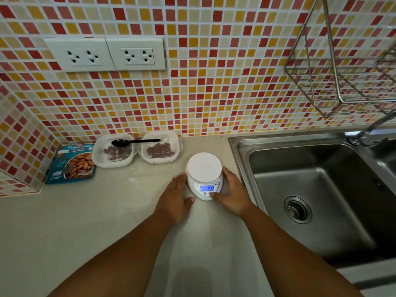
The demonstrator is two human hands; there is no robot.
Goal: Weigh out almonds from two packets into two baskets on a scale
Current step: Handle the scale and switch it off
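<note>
Head view: your left hand (176,195) and right hand (232,192) cup the scale (204,176) from both sides, fingers fairly straight, display seemingly reading 95. Both baskets (114,153) (160,150) of almonds (159,151) sit behind, spoon (132,142) bridging them, packet (72,163) leftmost.

Evenly but rather dimly lit, soft and warm-toned, with no hard shadows; only a faint dark patch on the countertop (64,232) near the bottom edge, between the forearms. Mild sheen on the sink (300,189) at right, and a glowing blue display on the scale (204,176). Strongly bent by wide-angle distortion, tile lines curving toward the edges; fairly sharp at centre, softer at the near corners.
</note>
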